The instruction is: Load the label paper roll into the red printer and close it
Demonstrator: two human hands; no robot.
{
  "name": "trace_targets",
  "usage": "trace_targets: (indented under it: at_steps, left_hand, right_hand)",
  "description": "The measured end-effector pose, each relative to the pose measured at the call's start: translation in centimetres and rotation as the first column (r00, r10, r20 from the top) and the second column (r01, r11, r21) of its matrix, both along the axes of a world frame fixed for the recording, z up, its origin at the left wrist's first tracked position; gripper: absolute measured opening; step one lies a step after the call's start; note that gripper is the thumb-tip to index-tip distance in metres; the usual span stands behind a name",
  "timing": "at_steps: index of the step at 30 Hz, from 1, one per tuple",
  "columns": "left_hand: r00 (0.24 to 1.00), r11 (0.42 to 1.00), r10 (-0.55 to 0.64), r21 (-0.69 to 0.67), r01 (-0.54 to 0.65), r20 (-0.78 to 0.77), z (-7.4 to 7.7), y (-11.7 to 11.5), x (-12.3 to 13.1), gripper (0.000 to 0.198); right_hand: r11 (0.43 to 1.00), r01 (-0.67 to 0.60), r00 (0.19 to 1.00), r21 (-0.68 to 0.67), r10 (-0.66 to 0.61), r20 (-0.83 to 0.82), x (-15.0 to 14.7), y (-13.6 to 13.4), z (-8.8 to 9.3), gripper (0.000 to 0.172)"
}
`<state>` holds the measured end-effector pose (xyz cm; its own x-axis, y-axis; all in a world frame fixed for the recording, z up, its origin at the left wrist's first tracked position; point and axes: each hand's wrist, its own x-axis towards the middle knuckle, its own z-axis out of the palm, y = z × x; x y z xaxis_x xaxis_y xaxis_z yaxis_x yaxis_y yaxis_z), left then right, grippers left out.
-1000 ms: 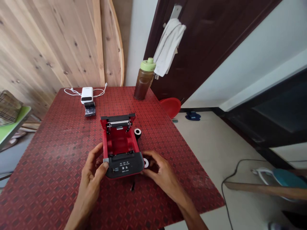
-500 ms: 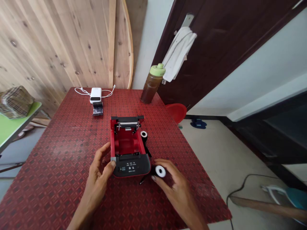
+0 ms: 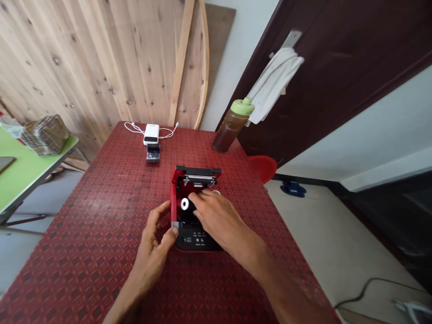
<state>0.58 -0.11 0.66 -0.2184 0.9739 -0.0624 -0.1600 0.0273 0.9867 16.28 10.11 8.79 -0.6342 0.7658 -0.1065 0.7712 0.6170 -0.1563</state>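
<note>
Paper roll, black with a white core, lies inside the open compartment of a red thermal printer. The printer sits on the desk, its black control panel nearest the person. The right hand arches over the compartment, its fingers curled down beside the roll; whether they grip it is hard to tell. The left hand is closed on the printer's grey front corner. Farther along the desk lie a white power bank with its white cable. A brown bottle with a green lid stands at the far edge, near a dark door hung with a white cloth.
</note>
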Motion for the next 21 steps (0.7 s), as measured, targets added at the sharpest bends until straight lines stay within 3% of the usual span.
trace_targets:
  at_steps: [4,12,17,21]
  left_hand:
    - [1.0,1.0,0.0,-0.018,0.0,0.012,-0.2,-0.1,0.1,0.057]
    - [1.0,1.0,-0.006,-0.025,0.007,0.005,-1.3,-0.3,0.0,0.058]
    - [1.0,0.999,-0.026,-0.02,0.026,0.006,-1.0,-0.3,0.0,0.056]
    - [0.999,0.998,-0.038,-0.041,0.039,0.014,-0.5,-0.3,-0.1,0.057]
  right_hand:
    - [1.0,0.025,0.998,0.007,-0.025,0.062,-0.8,0.2,-0.3,0.04]
    - [0.998,0.001,0.989,-0.061,0.008,0.15,-2.0,1.4,-0.8,0.037]
    - [0.994,-0.018,0.992,-0.103,0.03,0.121,-2.0,2.4,-1.4,0.032]
    - [0.993,-0.029,0.999,-0.112,0.033,0.028,-0.7,1.7,-0.8,0.035]
